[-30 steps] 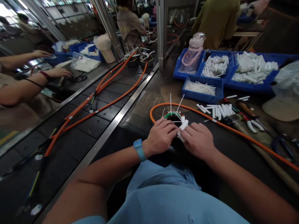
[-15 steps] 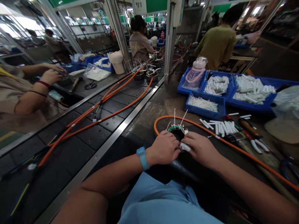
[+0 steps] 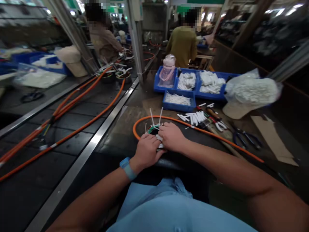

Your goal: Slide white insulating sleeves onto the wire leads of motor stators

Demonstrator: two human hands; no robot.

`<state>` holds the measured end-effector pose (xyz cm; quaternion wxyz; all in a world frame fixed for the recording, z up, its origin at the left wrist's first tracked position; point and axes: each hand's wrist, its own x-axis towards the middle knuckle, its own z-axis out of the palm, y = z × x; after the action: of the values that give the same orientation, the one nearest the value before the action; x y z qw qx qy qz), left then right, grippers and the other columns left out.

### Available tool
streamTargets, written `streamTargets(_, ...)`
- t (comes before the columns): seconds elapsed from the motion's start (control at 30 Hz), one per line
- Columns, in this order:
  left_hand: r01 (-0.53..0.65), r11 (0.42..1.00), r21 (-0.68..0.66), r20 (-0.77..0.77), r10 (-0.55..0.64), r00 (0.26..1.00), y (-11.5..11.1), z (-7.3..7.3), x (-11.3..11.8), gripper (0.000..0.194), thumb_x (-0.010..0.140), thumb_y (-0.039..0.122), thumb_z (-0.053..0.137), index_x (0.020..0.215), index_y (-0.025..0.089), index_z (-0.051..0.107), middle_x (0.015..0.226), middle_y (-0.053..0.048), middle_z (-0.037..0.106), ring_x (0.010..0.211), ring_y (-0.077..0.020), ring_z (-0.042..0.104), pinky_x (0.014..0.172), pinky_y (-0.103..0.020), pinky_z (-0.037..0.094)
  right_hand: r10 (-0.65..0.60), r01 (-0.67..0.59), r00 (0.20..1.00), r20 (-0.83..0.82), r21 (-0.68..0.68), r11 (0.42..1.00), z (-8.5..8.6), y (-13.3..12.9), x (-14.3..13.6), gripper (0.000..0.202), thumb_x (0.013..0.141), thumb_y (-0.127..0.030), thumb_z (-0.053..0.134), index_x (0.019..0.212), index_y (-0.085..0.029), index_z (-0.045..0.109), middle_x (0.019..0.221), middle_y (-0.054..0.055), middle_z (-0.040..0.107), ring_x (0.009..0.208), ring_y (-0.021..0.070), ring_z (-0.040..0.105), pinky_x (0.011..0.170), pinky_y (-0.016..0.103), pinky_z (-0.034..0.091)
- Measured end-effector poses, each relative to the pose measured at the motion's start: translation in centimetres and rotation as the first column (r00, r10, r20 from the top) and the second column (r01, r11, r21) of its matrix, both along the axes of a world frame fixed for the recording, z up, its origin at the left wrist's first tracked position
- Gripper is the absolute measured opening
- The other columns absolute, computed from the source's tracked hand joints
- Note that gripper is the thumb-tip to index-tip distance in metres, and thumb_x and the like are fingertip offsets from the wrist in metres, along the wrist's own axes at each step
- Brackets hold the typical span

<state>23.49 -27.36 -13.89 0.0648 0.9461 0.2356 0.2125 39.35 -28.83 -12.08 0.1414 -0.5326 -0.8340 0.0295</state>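
Note:
A round part with a green rim [image 3: 153, 128] and upright white ties sits at the table's near edge, an orange cable [image 3: 137, 124] looping behind it. My left hand [image 3: 147, 150], with a blue band at the wrist, is closed on the part's near left side. On its right side my right hand [image 3: 172, 137] has its fingers bent over the rim, beside a white sleeve piece [image 3: 159, 138] between the hands. The fingertips are partly hidden, and small details there are blurred.
Blue bins [image 3: 166, 108] of white sleeves and ties stand behind, with loose sleeves [image 3: 196, 118], pliers [image 3: 246, 138], a plastic bag [image 3: 253, 90] and cardboard [image 3: 275, 140] at right. A metal rail [image 3: 96, 137] borders the conveyor [image 3: 72, 148] at left. Two people work farther back.
The view has turned right, so the scene sits farther left. My right hand has moved up over the rim; the white piece now lies between the hands.

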Motion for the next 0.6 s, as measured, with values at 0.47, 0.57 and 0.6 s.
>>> streamTargets(0.47,-0.057,0.969,-0.238,0.129,0.090,0.988,0.6,0.3,0.1,0.033,0.077,0.030,0.059,0.109,0.023,0.056,0.085,-0.002,0.066,0.082,-0.0187,0.059,0.092,-0.044,0.032,-0.921,0.944,0.267,-0.285,0.268,0.191,2.4,-5.0,30.6,0.040,0.075,-0.020,0.054,0.113,-0.008,0.053,0.107,0.020,0.054,0.091,0.0251,0.052,0.069,0.037,0.034)
streamTargets(0.57,0.023,0.962,-0.272,0.079,-0.001,0.997,1.4,0.8,-0.5,0.032,0.077,0.032,0.059,0.107,0.023,0.057,0.089,-0.002,0.066,0.086,-0.0177,0.058,0.094,-0.042,0.031,-0.945,0.927,0.282,-0.164,0.299,0.224,2.2,-5.2,32.8,0.033,0.073,-0.018,0.057,0.106,-0.013,0.061,0.106,0.021,0.056,0.094,0.0278,0.053,0.064,0.038,0.030)
streamTargets(0.6,0.047,0.958,-0.284,0.060,-0.031,0.998,1.6,1.0,-0.6,0.032,0.077,0.032,0.059,0.107,0.023,0.057,0.091,-0.002,0.066,0.088,-0.0173,0.058,0.095,-0.041,0.030,-0.953,0.910,0.289,-0.092,0.337,0.243,1.9,-5.2,33.0,0.031,0.074,-0.021,0.058,0.104,-0.014,0.062,0.104,0.020,0.057,0.093,0.0278,0.054,0.061,0.038,0.029)
